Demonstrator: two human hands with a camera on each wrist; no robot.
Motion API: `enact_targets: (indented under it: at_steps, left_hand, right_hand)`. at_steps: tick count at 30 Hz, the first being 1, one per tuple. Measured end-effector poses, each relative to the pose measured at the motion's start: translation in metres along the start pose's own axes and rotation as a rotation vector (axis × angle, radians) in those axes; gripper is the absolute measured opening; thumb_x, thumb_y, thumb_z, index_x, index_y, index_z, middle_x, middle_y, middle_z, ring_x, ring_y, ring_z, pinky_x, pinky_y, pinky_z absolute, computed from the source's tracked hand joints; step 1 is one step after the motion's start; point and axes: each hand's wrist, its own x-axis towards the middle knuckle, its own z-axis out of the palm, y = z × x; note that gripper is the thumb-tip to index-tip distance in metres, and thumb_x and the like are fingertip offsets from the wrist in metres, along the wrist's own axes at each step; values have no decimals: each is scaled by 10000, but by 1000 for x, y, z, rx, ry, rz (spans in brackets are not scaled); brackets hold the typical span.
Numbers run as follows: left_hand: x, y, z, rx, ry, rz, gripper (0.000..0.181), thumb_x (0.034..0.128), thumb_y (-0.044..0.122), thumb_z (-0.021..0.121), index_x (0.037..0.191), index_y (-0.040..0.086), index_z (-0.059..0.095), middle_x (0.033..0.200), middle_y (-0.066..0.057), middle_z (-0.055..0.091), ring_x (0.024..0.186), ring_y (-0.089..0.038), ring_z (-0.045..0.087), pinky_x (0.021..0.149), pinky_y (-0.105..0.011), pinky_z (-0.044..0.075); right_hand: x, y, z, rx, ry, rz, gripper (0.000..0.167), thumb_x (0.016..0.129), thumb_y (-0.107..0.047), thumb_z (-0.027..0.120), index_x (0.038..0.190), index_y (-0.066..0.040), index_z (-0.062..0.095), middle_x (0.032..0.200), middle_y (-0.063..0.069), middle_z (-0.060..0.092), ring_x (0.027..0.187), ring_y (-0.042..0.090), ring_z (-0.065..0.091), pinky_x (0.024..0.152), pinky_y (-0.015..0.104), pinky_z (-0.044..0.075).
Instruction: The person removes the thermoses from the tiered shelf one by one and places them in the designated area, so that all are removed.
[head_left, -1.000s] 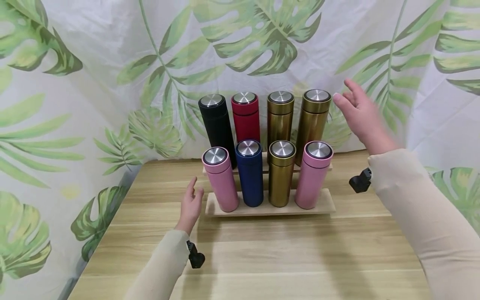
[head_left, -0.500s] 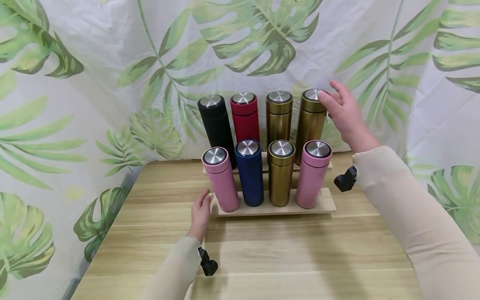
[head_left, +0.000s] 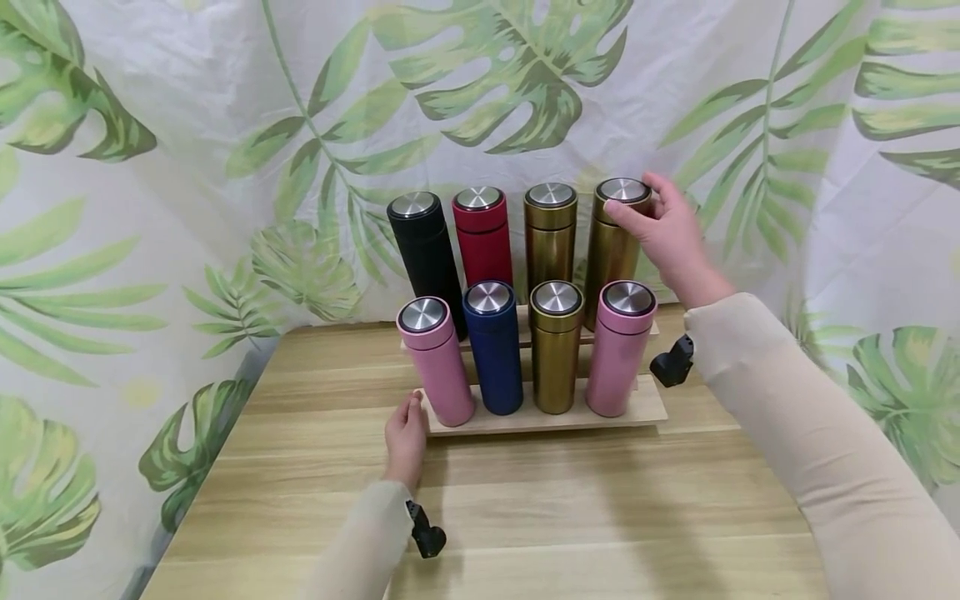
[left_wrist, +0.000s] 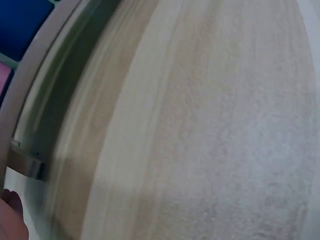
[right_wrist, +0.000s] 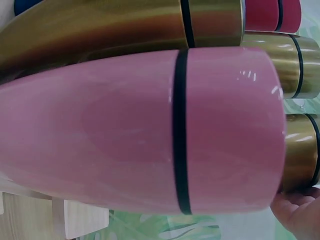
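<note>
My right hand point(head_left: 675, 237) is at the back right gold thermos point(head_left: 611, 250), its thumb on the near side of the lid and a finger behind it. In the right wrist view, fingers point(right_wrist: 300, 212) touch that thermos low in the picture, past a pink thermos point(right_wrist: 125, 135). My left hand point(head_left: 407, 437) grips the left end of the two-step wooden stand point(head_left: 637, 404), beside the front left pink thermos point(head_left: 442, 375). Only some of its fingertips point(left_wrist: 12, 215) show in the left wrist view, near the stand's edge.
Upright on the stand's lower step are also a blue thermos point(head_left: 492, 358), a gold one point(head_left: 555, 358) and a pink one point(head_left: 618, 358). Black point(head_left: 427, 258), red point(head_left: 482, 237) and gold point(head_left: 550, 233) thermoses fill the upper step. A leaf-print cloth point(head_left: 315, 83) hangs behind the wooden table point(head_left: 525, 517).
My right hand has moved left and taken hold of the back right gold thermos. My left hand has moved right and slightly down, onto the stand's left end.
</note>
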Motion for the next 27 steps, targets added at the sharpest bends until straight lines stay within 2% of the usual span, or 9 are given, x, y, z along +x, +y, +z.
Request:
enact_targets:
  at_steps: [6,9,12,15,19,27]
  left_hand:
    - [0,-15,-4,-55,17,54,354,974,152,459,1296,22,528,1351,-113,506,1293,-229,395,1068,-379,353]
    - [-2,-16,-4,-89,34,89,353,959,193,497,1271,40,559,1323,-88,538,1283,-221,415,1050,-343,379]
    - [-3,-14,-3,-115,37,96,357,951,222,515,1257,47,575,1302,-81,557,1265,-218,436,1034,-328,398]
    - [-1,-12,-2,-124,33,72,351,955,185,505,1262,28,564,1311,-91,548,1272,-212,427,1046,-323,384]
    - [2,-12,-3,-91,13,29,353,966,142,478,1290,13,532,1354,-115,502,1309,-225,378,1076,-363,345]
    - [0,-15,-4,-98,2,14,348,973,117,460,1296,1,519,1364,-131,489,1319,-231,365,1086,-361,332]
  right_hand:
    - [-1,2,6,-85,44,-24,784,820,-305,697,1446,-151,251,1338,175,471,1151,204,479,939,309,437]
    - [-2,2,7,-121,69,-23,770,819,-305,698,1434,-162,256,1331,171,460,1163,231,467,928,322,442]
    - [-2,1,8,-121,87,-25,759,819,-294,699,1426,-153,265,1328,169,452,1169,241,462,929,329,445]
    - [-1,0,8,-126,94,-16,764,811,-304,706,1423,-159,272,1320,159,458,1160,227,464,924,325,450]
    - [1,-4,6,-165,96,26,811,786,-334,726,1430,-173,261,1305,156,469,1141,217,468,916,323,446]
    - [4,-10,3,-275,61,74,839,748,-356,757,1409,-72,325,1300,149,471,1101,220,481,915,327,441]
